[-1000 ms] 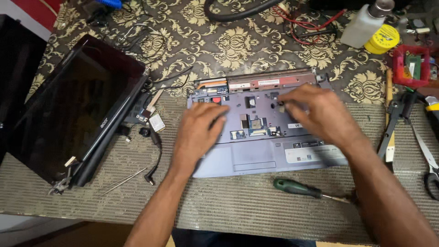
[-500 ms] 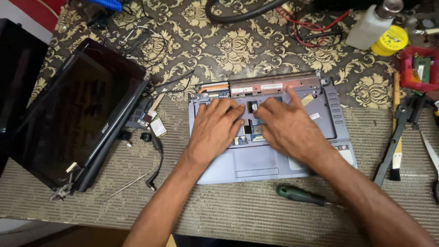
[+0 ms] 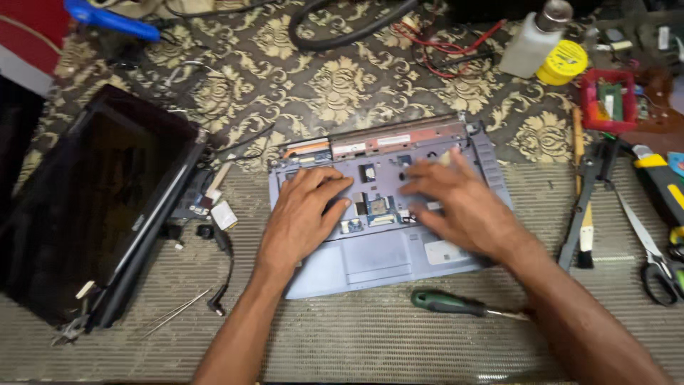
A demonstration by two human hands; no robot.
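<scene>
A blue-grey laptop base (image 3: pixel 370 260) with its keyboard removed lies in the middle of the table, inner parts and small connectors exposed. My left hand (image 3: pixel 303 214) rests flat on its left half, fingers spread and pointing away from me. My right hand (image 3: pixel 463 203) lies flat on the right half, fingertips near the middle and the rear edge. Neither hand holds anything. The detached black screen panel (image 3: pixel 92 207) lies to the left with loose cables trailing from its hinge.
A green-handled screwdriver (image 3: pixel 449 304) lies just in front of the base. To the right are a black tool (image 3: pixel 588 207), scissors (image 3: pixel 652 246) and a red tray (image 3: pixel 605 100). A white bottle (image 3: pixel 531 43), yellow tin (image 3: pixel 563 63) and cables sit at the back.
My right hand has slid from the right part of the base toward its middle and rear. The left hand has stayed on the left half. The camera view shifted slightly.
</scene>
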